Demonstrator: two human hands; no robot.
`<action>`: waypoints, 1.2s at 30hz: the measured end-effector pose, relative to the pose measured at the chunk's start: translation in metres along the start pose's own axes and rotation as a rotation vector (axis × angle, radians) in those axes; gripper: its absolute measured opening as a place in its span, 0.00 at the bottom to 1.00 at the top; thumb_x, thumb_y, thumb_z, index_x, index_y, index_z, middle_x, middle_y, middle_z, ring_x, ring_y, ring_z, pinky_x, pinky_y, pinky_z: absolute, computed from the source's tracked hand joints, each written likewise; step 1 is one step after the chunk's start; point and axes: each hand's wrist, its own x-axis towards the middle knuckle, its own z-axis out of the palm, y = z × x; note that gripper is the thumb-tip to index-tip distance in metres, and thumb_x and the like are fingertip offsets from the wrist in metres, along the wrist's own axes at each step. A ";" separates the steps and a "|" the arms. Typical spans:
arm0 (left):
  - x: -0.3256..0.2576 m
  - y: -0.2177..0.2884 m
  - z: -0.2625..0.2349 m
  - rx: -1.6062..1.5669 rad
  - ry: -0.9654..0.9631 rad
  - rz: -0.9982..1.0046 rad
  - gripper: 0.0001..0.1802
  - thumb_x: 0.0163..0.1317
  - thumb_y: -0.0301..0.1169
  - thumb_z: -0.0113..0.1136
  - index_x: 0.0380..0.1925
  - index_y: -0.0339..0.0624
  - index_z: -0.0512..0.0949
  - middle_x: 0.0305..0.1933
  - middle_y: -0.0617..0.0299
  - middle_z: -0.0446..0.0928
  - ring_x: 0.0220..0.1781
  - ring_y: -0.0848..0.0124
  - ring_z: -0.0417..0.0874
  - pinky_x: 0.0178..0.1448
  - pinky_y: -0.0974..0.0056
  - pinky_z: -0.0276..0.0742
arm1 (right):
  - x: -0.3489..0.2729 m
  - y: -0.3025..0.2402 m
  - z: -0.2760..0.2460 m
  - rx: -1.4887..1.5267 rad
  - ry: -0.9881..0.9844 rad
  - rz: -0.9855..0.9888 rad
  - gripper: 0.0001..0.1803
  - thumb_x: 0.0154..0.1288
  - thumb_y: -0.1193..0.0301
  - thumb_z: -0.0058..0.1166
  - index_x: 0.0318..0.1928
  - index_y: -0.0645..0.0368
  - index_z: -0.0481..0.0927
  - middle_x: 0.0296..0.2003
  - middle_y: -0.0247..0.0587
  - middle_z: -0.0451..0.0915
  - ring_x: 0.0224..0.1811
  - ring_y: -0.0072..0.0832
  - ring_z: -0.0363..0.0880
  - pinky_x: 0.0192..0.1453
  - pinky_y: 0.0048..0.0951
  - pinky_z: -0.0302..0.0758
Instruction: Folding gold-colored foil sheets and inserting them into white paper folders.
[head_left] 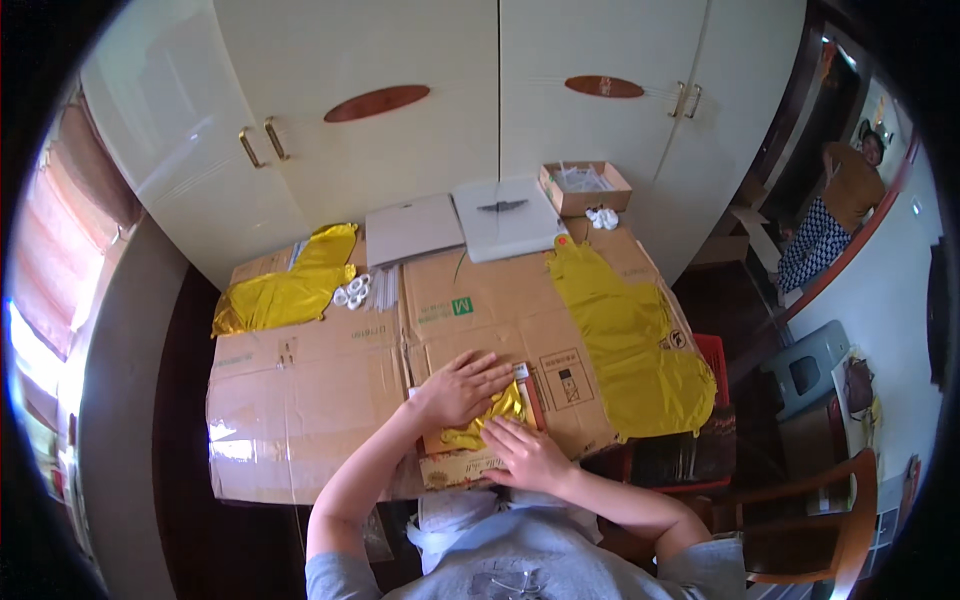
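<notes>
A crumpled gold foil balloon [510,405] lies on a flat printed packet [452,470] at the near edge of the cardboard-covered table. My left hand [465,388] rests flat over the foil's upper left side, fingers stretched to the right. From the lower right, my right hand [525,458] lies on the foil's near part with its fingers extended. Both palms press down, covering much of the packet and some of the foil. Whether any foil is pinched under the fingers is hidden.
Flat gold foil balloons lie on the right [640,350] and on the left [285,290]. White rolls [352,291] sit beside pale sticks [385,288]. Farther back are a grey panel [415,230], a scale-like slab [508,225] and a carton [585,190]. Another person [835,215] is at the doorway.
</notes>
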 end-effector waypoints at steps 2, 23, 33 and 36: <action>-0.001 0.001 -0.002 0.124 -0.012 0.031 0.31 0.70 0.45 0.44 0.73 0.58 0.59 0.77 0.62 0.57 0.79 0.59 0.55 0.80 0.46 0.44 | -0.002 0.000 0.002 0.011 -0.005 0.010 0.32 0.63 0.49 0.56 0.54 0.66 0.79 0.57 0.51 0.77 0.65 0.38 0.71 0.69 0.39 0.68; -0.002 -0.003 -0.003 0.135 -0.014 0.077 0.30 0.64 0.61 0.48 0.67 0.77 0.67 0.78 0.62 0.53 0.79 0.42 0.47 0.78 0.40 0.43 | 0.017 0.056 -0.003 -0.038 0.042 0.127 0.24 0.68 0.60 0.52 0.54 0.70 0.75 0.53 0.56 0.80 0.61 0.46 0.75 0.71 0.48 0.63; -0.004 -0.001 -0.004 0.160 -0.010 0.078 0.30 0.66 0.63 0.43 0.68 0.81 0.64 0.78 0.62 0.54 0.78 0.42 0.48 0.79 0.41 0.42 | 0.024 0.110 -0.050 0.241 0.371 0.517 0.16 0.67 0.68 0.54 0.53 0.63 0.79 0.43 0.48 0.83 0.49 0.43 0.81 0.58 0.46 0.74; -0.005 0.000 0.000 0.191 -0.004 0.068 0.32 0.65 0.63 0.43 0.70 0.82 0.60 0.78 0.63 0.55 0.78 0.43 0.49 0.78 0.40 0.44 | 0.020 0.152 -0.099 0.434 0.914 0.746 0.15 0.68 0.70 0.54 0.53 0.60 0.77 0.44 0.47 0.83 0.48 0.41 0.82 0.54 0.42 0.76</action>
